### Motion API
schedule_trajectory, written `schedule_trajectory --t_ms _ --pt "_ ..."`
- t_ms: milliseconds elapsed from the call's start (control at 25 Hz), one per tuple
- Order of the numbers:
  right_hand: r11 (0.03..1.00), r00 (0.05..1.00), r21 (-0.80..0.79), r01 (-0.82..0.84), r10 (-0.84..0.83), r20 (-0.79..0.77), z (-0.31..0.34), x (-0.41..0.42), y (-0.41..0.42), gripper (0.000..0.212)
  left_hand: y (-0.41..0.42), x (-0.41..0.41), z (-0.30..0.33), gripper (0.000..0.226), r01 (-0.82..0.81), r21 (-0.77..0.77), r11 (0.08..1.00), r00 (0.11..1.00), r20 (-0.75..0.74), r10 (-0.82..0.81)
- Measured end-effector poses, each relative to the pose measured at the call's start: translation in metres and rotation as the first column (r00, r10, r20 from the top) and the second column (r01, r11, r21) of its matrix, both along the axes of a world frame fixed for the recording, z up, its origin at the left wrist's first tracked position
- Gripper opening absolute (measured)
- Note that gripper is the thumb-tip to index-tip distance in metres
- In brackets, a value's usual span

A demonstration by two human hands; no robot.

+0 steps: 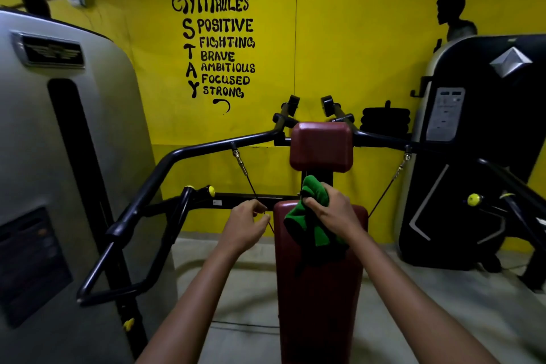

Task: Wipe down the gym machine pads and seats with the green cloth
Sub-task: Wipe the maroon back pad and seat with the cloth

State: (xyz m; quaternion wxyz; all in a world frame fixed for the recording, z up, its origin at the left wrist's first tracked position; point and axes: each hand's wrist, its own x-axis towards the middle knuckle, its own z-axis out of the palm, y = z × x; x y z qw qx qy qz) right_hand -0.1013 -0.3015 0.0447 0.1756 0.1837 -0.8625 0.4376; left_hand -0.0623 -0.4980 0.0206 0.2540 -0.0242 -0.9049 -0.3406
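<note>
right hand bunching green cloth above long pad | left hand loosely curled, holding nothing, near cable | risk: dangling cloth snagging cable, upper pad skipped

**Yellow wall, red pads, one green cloth**

The wall is bright yellow with black painted lettering. The seat and the upper pad are dark red. The cloth is vivid green. Machine bars are black with yellow knobs; the left housing is grey.
</note>
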Motion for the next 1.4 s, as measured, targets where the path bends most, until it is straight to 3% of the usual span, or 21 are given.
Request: schedule_trajectory --t_ms 440,640,880,1080,1200,1400 --pt "0.998 0.998 0.016 0.058 -0.058 0.004 -0.003 0.101 -0.006 0.025 -0.01 0.09 -0.003 0.019 0.04 0.027 0.999 0.999 -0.014 -0.04" --pt "1.0 1.0 0.005 -0.023 0.023 0.015 0.002 0.135 -0.013 0.031 -0.017 0.133 -0.002 0.02 -0.002 0.078 0.997 1.0 -0.01 0.003" --pt "0.983 0.981 -0.037 -0.179 0.181 0.068 -0.002 0.185 -0.046 0.036 -0.04 0.216 -0.005 0.018 -0.168 0.072 0.983 0.986 0.021 0.167" --pt "0.928 0.925 -0.074 -0.366 0.371 0.079 -0.004 0.242 -0.122 0.037 -0.088 0.305 -0.001 0.016 -0.34 0.069 0.938 0.94 0.029 0.339" --pt "0.879 0.877 -0.067 -0.472 0.476 0.067 -0.006 0.281 -0.182 0.025 -0.139 0.364 0.004 0.013 -0.465 0.083 0.881 0.885 0.028 0.465" --pt "0.795 0.793 -0.053 -0.604 0.606 0.063 -0.005 0.344 -0.293 0.028 -0.229 0.462 0.005 0.014 -0.64 0.1 0.762 0.767 0.03 0.641"
